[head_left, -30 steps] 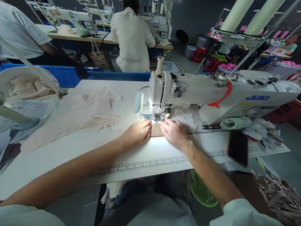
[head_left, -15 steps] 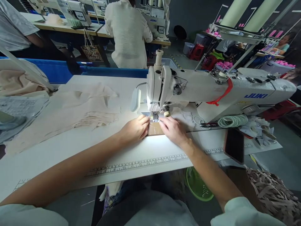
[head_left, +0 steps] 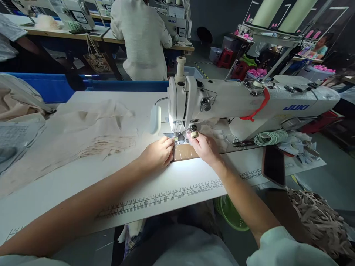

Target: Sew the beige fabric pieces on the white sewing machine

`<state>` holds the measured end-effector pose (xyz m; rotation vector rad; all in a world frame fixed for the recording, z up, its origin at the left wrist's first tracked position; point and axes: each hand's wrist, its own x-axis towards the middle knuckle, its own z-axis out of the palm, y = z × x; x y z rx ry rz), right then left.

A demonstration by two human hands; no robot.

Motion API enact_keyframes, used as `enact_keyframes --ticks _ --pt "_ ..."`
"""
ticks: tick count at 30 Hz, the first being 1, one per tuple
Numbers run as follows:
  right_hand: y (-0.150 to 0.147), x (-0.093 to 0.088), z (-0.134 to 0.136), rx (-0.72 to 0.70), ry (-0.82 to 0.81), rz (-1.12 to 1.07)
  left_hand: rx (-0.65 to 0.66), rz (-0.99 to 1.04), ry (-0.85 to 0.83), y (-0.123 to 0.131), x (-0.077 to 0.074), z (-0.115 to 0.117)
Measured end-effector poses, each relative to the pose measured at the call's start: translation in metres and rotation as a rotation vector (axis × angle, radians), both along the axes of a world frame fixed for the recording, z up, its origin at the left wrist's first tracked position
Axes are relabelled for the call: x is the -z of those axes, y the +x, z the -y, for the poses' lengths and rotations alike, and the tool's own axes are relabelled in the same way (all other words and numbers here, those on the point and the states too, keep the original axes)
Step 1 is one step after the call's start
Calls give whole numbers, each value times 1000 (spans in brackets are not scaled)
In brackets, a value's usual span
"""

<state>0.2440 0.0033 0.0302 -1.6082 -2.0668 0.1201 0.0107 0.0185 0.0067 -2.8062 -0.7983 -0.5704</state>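
Note:
Both hands work at the needle end of a white JUKI sewing machine (head_left: pixel 244 99). My left hand (head_left: pixel 158 153) rests on the table just left of the presser foot (head_left: pixel 179 138), its fingers curled and pressed together. Right of the foot, my right hand (head_left: pixel 205 148) has thumb and fingers pinched close under a round knob (head_left: pixel 193 133). Whatever lies in either pinch is too small or hidden to make out. Between the hands shows a brown plate (head_left: pixel 184 152) with bits of pale thread on it.
Pale beige fabric pieces (head_left: pixel 108 129) lie layered on the left. To the right are a coil of light green cord (head_left: pixel 270 137), a dark phone (head_left: pixel 273 165) and fabric scraps (head_left: pixel 299 144). A ruler scale (head_left: pixel 163 197) runs along the front edge. A person (head_left: pixel 145 40) sits ahead.
The view has shifted slightly, so the scene sits further left. My right hand has moved a little away from the brown plate, uncovering more of it. My left hand stays beside the foot.

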Motion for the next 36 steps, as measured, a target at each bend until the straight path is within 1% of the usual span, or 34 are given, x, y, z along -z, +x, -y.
enact_keyframes --ticks 4,7,10,12,13,15,17,18,19,20,21,23,25,27,29,31,33,35,36 --pt "-4 -2 -3 31 -64 15 -28 -66 38 2 -1 -2" --pt "-4 -3 -8 65 -57 27 -61 -75 47 3 -1 -2" --pt "3 -2 -6 64 -23 16 -61 -32 -2 4 -3 -1" --pt "7 -2 -3 55 -2 0 -96 6 -55 4 -8 0" --pt "9 -2 -1 48 8 -9 -148 7 -84 3 -12 0" --pt "9 -2 2 9 12 -32 -324 -41 -154 1 -20 0" --pt "3 -4 6 -95 -47 -68 -513 -83 -238 -4 -29 -1" --pt "-1 -5 9 -158 -90 -86 -576 -72 -287 -7 -34 -1" --pt "-6 -6 11 -220 -132 -101 -606 -36 -351 -11 -38 -1" --pt "-12 -7 15 -262 -162 -111 -598 21 -436 -15 -43 -1" --pt "-18 -9 18 -279 -183 -109 -561 88 -546 -19 -48 0" --pt "-30 -11 24 -249 -217 -78 -450 233 -795 -28 -57 5" --pt "-40 -13 28 -185 -267 -37 -364 360 -976 -34 -65 16" --pt "-48 -13 30 -154 -295 -13 -322 426 -1038 -35 -73 32" --pt "-54 -10 28 -188 -280 -34 -290 446 -1065 -34 -78 50" --pt "-56 -5 24 -289 -251 -110 -273 484 -1109 -34 -81 66" --pt "-56 0 20 -401 -223 -241 -290 576 -1161 -37 -80 76" --pt "-52 2 17 -498 -244 -409 -346 671 -1208 -45 -77 81" --pt "-49 2 16 -544 -293 -496 -388 697 -1219 -50 -75 81"
